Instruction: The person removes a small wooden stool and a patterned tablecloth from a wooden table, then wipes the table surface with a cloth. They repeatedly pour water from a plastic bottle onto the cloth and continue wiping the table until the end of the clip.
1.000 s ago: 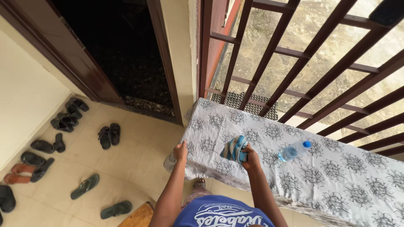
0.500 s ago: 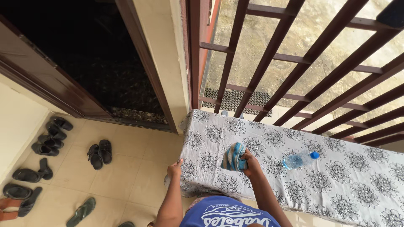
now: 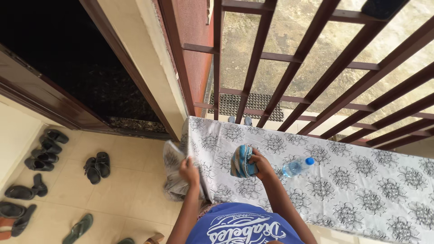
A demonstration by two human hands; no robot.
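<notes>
A home's entrance porch is shown: sandals and slippers (image 3: 45,156) are scattered on tiled floor left of the left hand (image 3: 189,169), a dark doorway (image 3: 68,68) beyond, barred railing (image 3: 316,68) ahead.

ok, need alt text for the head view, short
Seen from above, a person's left hand lifts a corner of a grey floral tablecloth while the right hand holds a bunched blue striped cloth on it. A plastic water bottle lies nearby; sandals sit on the tiled floor.

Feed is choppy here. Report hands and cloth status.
Left hand gripping tablecloth corner, lifted. Right hand holds striped rag on table. Water bottle lying close by.
</notes>
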